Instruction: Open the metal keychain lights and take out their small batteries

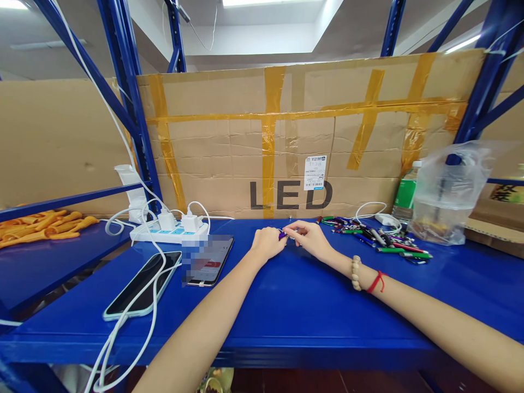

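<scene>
one curled left hand (268,244) and one pinching right hand (310,237) of ours held a small glossy purple piece (281,236), probably a pen part, between them, over the blue metal shelf (311,316); we judged a light, steady, aligned grip best.
</scene>
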Demonstrator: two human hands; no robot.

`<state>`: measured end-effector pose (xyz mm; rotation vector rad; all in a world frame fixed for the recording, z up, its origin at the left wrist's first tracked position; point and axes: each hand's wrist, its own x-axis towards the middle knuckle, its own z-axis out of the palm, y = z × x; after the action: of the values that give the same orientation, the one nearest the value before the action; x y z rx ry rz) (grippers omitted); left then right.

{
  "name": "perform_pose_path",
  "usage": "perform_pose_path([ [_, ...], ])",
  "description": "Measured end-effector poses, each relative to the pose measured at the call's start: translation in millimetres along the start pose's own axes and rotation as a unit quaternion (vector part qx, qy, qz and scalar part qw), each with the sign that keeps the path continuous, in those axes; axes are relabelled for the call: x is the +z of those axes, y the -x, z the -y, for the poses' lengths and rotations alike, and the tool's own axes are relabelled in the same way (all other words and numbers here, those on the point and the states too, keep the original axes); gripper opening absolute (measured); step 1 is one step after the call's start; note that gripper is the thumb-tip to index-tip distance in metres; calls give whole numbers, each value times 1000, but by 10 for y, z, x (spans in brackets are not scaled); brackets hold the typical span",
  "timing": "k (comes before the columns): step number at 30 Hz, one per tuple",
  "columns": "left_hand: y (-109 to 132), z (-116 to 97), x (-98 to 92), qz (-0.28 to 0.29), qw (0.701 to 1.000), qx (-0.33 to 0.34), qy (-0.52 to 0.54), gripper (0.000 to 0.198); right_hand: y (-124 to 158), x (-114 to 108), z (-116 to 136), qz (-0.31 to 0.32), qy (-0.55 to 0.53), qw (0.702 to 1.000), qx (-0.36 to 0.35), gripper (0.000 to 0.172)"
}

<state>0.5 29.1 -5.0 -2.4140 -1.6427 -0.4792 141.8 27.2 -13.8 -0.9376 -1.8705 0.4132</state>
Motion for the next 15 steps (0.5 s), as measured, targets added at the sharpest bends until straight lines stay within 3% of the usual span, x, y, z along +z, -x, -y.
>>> perform_pose_path([
  [15, 12, 18, -3, 13, 1000, 25, 11, 36, -11, -1, -21, 15, -39, 999, 30, 31],
])
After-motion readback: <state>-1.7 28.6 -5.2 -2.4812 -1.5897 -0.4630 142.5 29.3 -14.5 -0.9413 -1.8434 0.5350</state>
